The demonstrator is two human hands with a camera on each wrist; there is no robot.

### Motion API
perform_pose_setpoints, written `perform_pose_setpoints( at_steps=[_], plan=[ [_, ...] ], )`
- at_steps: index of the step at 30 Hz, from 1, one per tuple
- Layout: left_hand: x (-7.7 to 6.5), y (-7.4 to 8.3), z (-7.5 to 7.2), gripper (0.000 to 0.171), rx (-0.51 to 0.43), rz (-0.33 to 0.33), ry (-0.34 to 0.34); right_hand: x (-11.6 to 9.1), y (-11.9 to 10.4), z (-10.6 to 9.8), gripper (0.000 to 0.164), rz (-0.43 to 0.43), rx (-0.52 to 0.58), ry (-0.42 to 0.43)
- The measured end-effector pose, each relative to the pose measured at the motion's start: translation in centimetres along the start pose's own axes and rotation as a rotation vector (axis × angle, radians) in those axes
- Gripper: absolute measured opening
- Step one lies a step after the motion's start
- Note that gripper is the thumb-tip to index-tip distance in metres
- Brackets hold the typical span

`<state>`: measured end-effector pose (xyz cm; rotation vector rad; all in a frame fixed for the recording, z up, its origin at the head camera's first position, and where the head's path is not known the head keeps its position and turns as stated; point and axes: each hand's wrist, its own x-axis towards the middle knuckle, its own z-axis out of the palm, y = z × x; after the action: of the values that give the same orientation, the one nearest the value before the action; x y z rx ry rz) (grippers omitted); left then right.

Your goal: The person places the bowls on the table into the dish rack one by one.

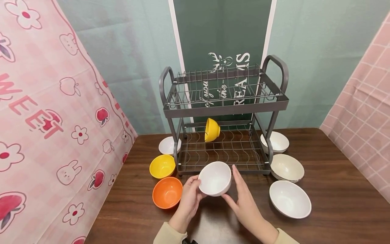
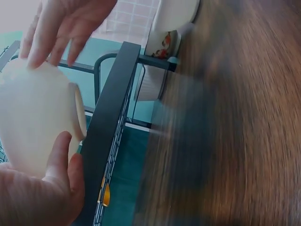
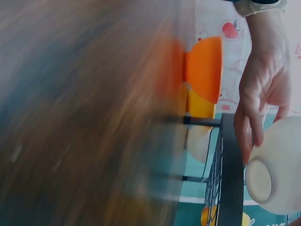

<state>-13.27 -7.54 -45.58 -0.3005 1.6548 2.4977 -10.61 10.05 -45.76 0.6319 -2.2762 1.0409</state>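
A small white bowl [image 1: 215,179] is held up in front of the dish rack, its inside facing me. My left hand [image 1: 191,198] grips its left side, thumb at the rim and fingers underneath. The right hand [image 1: 244,203] is beside the bowl on the other side, fingers straight and thumb tip at the underside. In the left wrist view, the fingertips of that right hand [image 2: 66,28] overlap the bowl's wall. The right wrist view shows the bowl's round foot [image 3: 259,181] close to the left fingers.
The two-tier dark rack [image 1: 225,110] has a yellow bowl [image 1: 212,130] tilted on its lower tier. Left of it are a white bowl [image 1: 169,146], a yellow bowl [image 1: 163,166] and an orange bowl [image 1: 167,193]. White bowls [image 1: 290,199] line the right side of the wooden table [image 1: 344,203].
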Motion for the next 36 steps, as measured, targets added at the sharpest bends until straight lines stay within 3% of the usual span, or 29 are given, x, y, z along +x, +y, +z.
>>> perform_pose_setpoints(
  at_steps=[3, 11, 23, 36],
  plan=[
    [0.0, 0.0, 0.2, 0.029, -0.067, 0.008, -0.002, 0.1, -0.5, 0.6, 0.094, 0.124, 0.076, -0.009],
    [-0.3, -0.3, 0.9, 0.024, -0.184, 0.016, -0.026, 0.2, -1.2, 1.2, 0.095, 0.272, 0.235, -0.029],
    [-0.5, -1.0, 1.2, 0.024, -0.149, -0.022, -0.097, 0.7, -0.9, 1.4, 0.122, 0.174, 0.180, 0.003],
    [-0.4, -0.5, 1.1, 0.033, -0.024, 0.006, -0.112, 1.7, -0.9, 0.5, 0.122, 0.272, 0.141, -0.061]
  ],
)
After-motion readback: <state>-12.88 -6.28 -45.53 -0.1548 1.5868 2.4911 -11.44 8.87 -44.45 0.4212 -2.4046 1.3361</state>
